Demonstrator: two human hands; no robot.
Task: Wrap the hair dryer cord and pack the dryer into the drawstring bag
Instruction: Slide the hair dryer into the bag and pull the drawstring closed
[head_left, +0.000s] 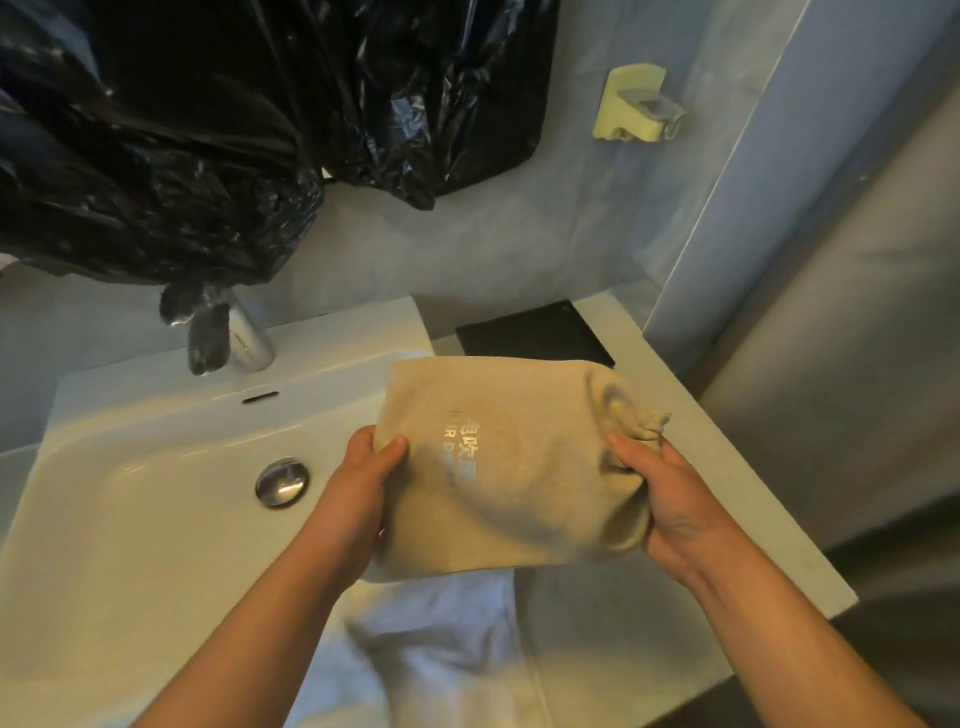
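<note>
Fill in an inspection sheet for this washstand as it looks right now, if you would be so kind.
Surface: pale counter beside a white sink.
Job's things: beige drawstring bag, bulging, mouth gathered shut, held above the counter; dryer not visible.
Clutter: white cloth at the sink's front edge; black tray at the counter's back.
Grippers: left hand grips the bag's closed end; right hand grips its gathered mouth.
Cables: nothing seen.
Surroundings: black plastic bags hang over the faucet; holder on the wall.
</note>
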